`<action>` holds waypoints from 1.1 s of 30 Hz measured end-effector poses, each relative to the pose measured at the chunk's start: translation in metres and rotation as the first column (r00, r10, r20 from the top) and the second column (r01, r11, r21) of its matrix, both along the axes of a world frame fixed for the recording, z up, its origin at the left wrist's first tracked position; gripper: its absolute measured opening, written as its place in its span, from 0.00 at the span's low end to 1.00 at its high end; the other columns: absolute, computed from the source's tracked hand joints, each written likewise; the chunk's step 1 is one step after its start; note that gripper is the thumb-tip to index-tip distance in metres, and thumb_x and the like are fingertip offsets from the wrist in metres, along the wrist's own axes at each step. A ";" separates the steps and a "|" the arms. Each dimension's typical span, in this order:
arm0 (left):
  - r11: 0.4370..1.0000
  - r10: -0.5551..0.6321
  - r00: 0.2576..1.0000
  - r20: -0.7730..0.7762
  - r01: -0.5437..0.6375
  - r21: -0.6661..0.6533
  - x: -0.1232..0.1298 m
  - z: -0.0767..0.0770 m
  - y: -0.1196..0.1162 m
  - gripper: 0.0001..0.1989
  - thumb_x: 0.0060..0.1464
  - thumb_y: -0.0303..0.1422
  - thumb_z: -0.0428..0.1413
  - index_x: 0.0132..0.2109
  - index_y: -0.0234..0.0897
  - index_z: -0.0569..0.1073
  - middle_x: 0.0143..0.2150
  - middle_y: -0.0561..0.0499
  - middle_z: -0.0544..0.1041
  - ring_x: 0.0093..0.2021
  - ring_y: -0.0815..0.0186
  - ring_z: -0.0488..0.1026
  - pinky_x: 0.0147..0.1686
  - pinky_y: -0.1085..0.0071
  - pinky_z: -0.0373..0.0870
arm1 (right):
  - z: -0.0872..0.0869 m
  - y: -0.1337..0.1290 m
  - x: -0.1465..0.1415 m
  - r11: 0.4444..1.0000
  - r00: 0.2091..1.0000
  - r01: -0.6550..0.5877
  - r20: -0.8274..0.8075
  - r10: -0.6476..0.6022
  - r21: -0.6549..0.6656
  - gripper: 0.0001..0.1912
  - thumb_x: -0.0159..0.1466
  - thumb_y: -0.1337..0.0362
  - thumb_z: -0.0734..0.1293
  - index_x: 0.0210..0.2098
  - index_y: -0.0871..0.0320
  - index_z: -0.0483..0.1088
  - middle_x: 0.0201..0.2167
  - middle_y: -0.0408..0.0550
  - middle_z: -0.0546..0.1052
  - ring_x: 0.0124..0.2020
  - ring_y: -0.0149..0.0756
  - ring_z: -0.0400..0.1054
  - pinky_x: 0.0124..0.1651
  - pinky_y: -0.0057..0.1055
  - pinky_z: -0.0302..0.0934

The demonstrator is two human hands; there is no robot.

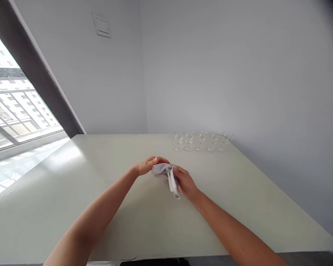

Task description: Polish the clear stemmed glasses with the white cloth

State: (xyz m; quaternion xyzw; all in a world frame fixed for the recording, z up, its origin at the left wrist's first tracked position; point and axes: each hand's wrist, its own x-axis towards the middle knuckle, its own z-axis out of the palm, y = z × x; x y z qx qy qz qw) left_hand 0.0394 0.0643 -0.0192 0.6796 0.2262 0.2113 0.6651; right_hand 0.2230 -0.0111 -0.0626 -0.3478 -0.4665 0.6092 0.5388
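A crumpled pale cloth (166,171) is held between my two hands above the middle of the table, one end hanging down. On its left, my left hand (152,164) curls over the cloth's upper edge, its fingertips hidden behind the folds. From the other side my right hand (184,181) pinches the bunched cloth between thumb and fingers. Whether anything is wrapped inside the cloth cannot be seen. Beyond my right hand, several clear stemmed glasses (202,138) stand upright in a row.
The pale, glossy table (122,214) reaches back to the grey walls (224,66). The glasses stand by its far right corner. A window (13,99) lets in bright light at the left. A switch plate (102,26) is on the back wall.
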 end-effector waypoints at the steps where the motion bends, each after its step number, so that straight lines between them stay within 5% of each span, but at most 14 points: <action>1: 0.999 -0.009 1.000 0.000 0.009 0.035 -0.007 0.004 -0.009 0.32 0.48 0.55 0.46 0.49 0.33 0.69 0.50 0.39 0.70 0.48 0.55 0.68 0.43 0.64 0.65 | 0.002 0.000 0.001 0.998 0.996 -0.014 -0.088 0.008 -0.062 0.15 0.57 0.54 0.65 0.40 0.56 0.71 0.35 0.48 0.74 0.39 0.39 0.67 0.44 0.35 0.60; 5: 0.976 0.171 0.978 -0.119 -0.151 0.160 -0.012 0.009 -0.028 0.23 0.46 0.48 0.54 0.42 0.33 0.73 0.43 0.44 0.74 0.43 0.57 0.69 0.41 0.65 0.65 | 0.009 -0.002 0.005 0.987 0.977 -0.107 -0.199 0.082 -0.117 0.15 0.57 0.56 0.64 0.41 0.56 0.70 0.35 0.47 0.74 0.38 0.38 0.67 0.41 0.33 0.61; 9: 0.880 0.453 0.890 -0.053 -0.437 0.186 -0.007 0.013 -0.027 0.16 0.48 0.42 0.54 0.38 0.33 0.73 0.36 0.47 0.75 0.38 0.60 0.70 0.37 0.67 0.65 | 0.011 0.000 0.016 0.978 0.991 -0.112 -0.091 0.097 -0.176 0.20 0.54 0.57 0.67 0.45 0.55 0.68 0.37 0.46 0.74 0.34 0.35 0.68 0.37 0.32 0.61; 13: 0.868 0.472 0.881 0.025 -0.469 0.163 -0.011 0.026 -0.024 0.14 0.48 0.40 0.53 0.37 0.34 0.72 0.35 0.48 0.74 0.37 0.62 0.69 0.36 0.69 0.64 | 0.014 0.004 0.032 0.986 0.995 -0.100 0.008 0.102 -0.130 0.16 0.54 0.57 0.66 0.41 0.55 0.69 0.36 0.47 0.73 0.31 0.34 0.68 0.35 0.32 0.61; 17: 0.855 0.512 0.856 0.077 -0.516 0.051 -0.011 0.033 -0.021 0.15 0.46 0.40 0.54 0.37 0.32 0.71 0.32 0.48 0.73 0.34 0.64 0.68 0.34 0.71 0.63 | 0.022 -0.001 0.037 0.966 0.965 -0.254 0.045 0.257 -0.054 0.05 0.50 0.64 0.67 0.28 0.57 0.71 0.38 0.47 0.72 0.33 0.34 0.67 0.32 0.29 0.59; 20: 0.834 0.546 0.830 0.113 -0.552 0.018 -0.010 0.033 -0.018 0.14 0.46 0.40 0.54 0.37 0.33 0.70 0.33 0.48 0.73 0.35 0.65 0.68 0.33 0.71 0.63 | 0.028 -0.008 0.031 0.944 0.945 -0.328 0.006 0.328 -0.028 0.11 0.50 0.65 0.68 0.35 0.54 0.71 0.38 0.45 0.72 0.33 0.33 0.67 0.34 0.29 0.59; 24: 0.801 0.594 0.794 0.129 -0.598 -0.002 -0.018 0.036 -0.016 0.14 0.45 0.39 0.54 0.37 0.34 0.70 0.33 0.49 0.72 0.34 0.65 0.67 0.32 0.71 0.62 | 0.031 -0.008 0.026 0.964 0.966 -0.257 -0.037 0.254 -0.071 0.32 0.51 0.63 0.69 0.54 0.49 0.58 0.39 0.46 0.72 0.36 0.33 0.67 0.40 0.31 0.59; 29: 0.804 0.580 0.799 0.160 -0.593 0.048 -0.037 0.039 -0.015 0.11 0.45 0.36 0.52 0.36 0.35 0.70 0.31 0.51 0.71 0.32 0.67 0.66 0.29 0.74 0.61 | 0.033 0.000 0.039 0.950 0.947 -0.273 0.130 0.292 -0.150 0.20 0.47 0.60 0.72 0.37 0.59 0.67 0.31 0.46 0.72 0.33 0.35 0.67 0.37 0.31 0.60; 33: 0.779 0.604 0.790 0.104 -0.613 0.135 -0.042 0.033 -0.010 0.08 0.44 0.33 0.50 0.33 0.36 0.71 0.34 0.51 0.72 0.34 0.67 0.68 0.32 0.73 0.64 | 0.034 0.000 0.043 0.998 0.979 0.003 0.202 -0.016 0.067 0.14 0.50 0.60 0.69 0.26 0.57 0.58 0.23 0.39 0.64 0.24 0.27 0.59 0.27 0.25 0.54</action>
